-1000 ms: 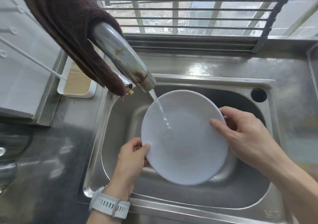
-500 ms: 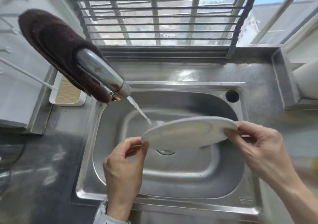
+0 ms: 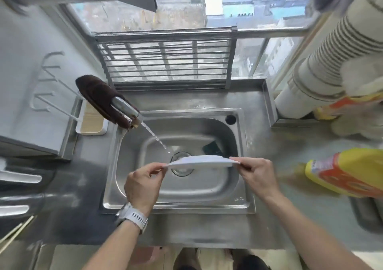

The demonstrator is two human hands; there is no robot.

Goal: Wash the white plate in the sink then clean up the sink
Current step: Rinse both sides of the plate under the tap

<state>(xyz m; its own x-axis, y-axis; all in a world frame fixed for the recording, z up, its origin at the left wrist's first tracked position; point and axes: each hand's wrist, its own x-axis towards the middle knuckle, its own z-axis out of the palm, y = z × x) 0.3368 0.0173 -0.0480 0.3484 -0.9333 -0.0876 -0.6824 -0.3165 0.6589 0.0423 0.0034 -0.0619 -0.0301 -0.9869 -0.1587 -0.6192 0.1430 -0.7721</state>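
Note:
The white plate (image 3: pixel 202 161) hangs almost flat and edge-on over the middle of the steel sink (image 3: pixel 240 145), above the drain. My left hand (image 3: pixel 143 184) pinches its left rim, a white watch on that wrist. On the opposite rim, my right hand (image 3: pixel 256 176) grips with thumb and fingers. Water runs from the tap (image 3: pixel 126 110) in a thin stream and lands in the basin just behind the plate's left part.
A dark brown cloth (image 3: pixel 99 96) drapes over the tap. A dark sponge (image 3: pixel 212 148) lies at the basin's back right. Yellow-orange detergent bottles (image 3: pixel 346 171) stand on the right counter. A white soap tray (image 3: pixel 91 122) sits left of the sink. A window grille (image 3: pixel 165 62) stands behind.
The plate has tipped from facing me under the stream to nearly flat and edge-on, out of the water. The view has pulled back and up, showing more counter and the bottles.

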